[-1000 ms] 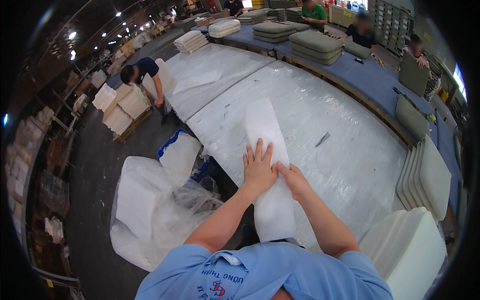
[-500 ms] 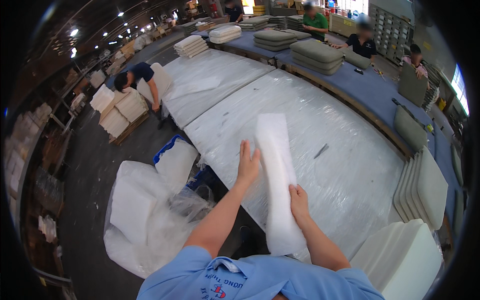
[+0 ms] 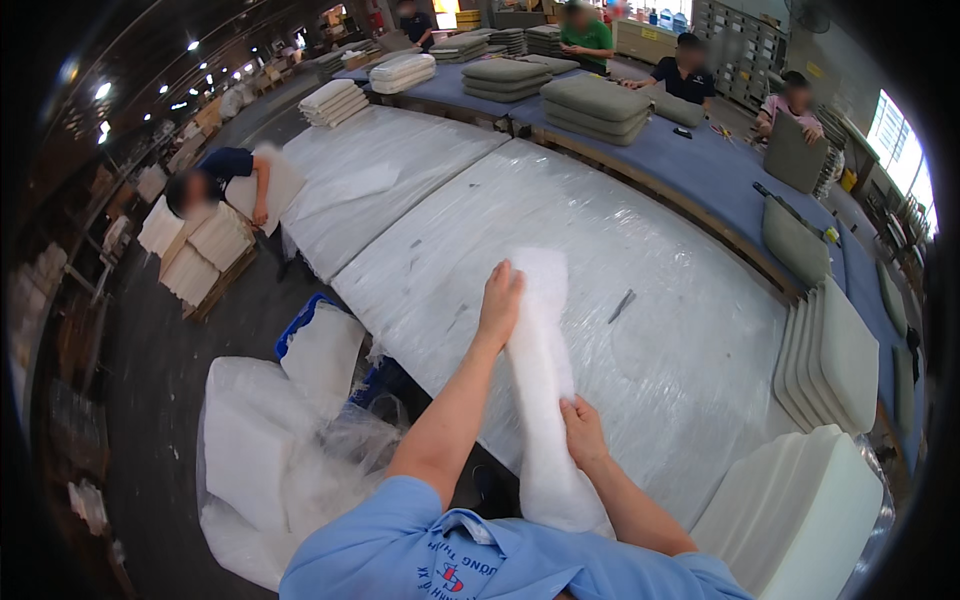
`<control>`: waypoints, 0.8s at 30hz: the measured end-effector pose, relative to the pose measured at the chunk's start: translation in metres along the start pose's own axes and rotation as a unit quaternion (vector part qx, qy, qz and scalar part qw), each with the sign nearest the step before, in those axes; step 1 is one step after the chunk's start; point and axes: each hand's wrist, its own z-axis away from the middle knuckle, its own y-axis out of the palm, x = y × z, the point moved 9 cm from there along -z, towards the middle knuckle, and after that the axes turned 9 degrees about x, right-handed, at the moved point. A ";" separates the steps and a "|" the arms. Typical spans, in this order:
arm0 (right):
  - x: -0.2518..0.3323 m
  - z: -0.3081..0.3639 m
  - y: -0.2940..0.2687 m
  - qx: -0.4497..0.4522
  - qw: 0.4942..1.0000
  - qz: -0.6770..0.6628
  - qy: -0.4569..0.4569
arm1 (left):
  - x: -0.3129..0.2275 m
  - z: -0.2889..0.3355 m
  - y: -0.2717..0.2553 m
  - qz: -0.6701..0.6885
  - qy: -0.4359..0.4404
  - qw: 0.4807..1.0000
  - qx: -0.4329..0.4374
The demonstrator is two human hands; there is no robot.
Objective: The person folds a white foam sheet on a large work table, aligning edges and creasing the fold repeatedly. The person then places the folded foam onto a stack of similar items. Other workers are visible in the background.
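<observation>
A long strip of white padding (image 3: 540,370) lies ahead of us, running from twelve o'clock down to six, its far end over the plastic-covered table (image 3: 670,330) and its near end, wider and bulging, against the light blue shirt (image 3: 430,540) of the person working. All clock directions we give are from the strip's middle.

The left hand (image 3: 501,305), at eleven o'clock, touches the strip's left edge near its far end. Its fingers are bent and close together; we cannot tell whether they pinch. The right hand (image 3: 585,432), at five o'clock, pinches the right edge between thumb and forefinger; its other fingers are partly hidden.

Between one and two o'clock, we see a dark, narrow shape (image 3: 621,306) on the table, too small to identify. At eight o'clock a clear plastic bag (image 3: 300,480) of white padding slumps just beside a blue bin (image 3: 290,330). At four o'clock stands a block of pale foam (image 3: 800,520), and at three, upright grey-green cushions (image 3: 850,360) lean together.

At ten o'clock, a co-worker in a dark shirt (image 3: 228,165) bends beside a pale pad (image 3: 270,190). Near twelve, we find flat cushions (image 3: 597,105) stacked on a long blue-topped table (image 3: 700,175).
</observation>
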 end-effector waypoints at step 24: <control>0.084 -0.130 0.032 0.112 0.975 -0.105 0.159 | -0.022 -0.005 0.009 -0.524 -0.178 0.830 0.074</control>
